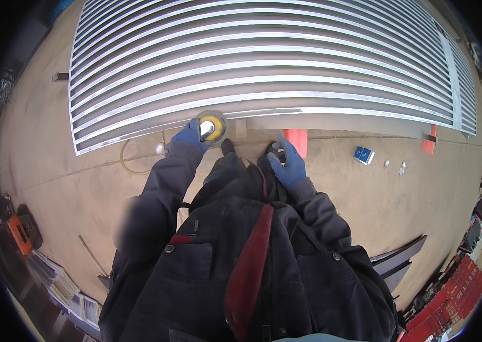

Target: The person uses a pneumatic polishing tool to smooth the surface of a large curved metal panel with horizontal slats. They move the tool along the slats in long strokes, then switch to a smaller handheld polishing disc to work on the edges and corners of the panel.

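My left hand (189,137), in a blue glove, grips a round yellow-topped power sander (219,125). Its disc lies at the near edge of a large slatted metal panel (266,81). The disc is blurred. Along the panel's near rail, a dull grey stretch right of the sander meets brighter metal. My right hand (291,167), also gloved in blue, is held in front of my legs with fingers apart and nothing in it. A pale hose (126,162) curves over the floor below my left hand, beside a small whitish round object (159,148).
Red supports (295,143) (429,140) stand under the panel. Blue boxes (364,154) and several small pale round pieces (402,167) lie on the concrete floor to the right. Behind me are dark flat panels (395,260), a rod (92,255) and an orange vehicle (19,234).
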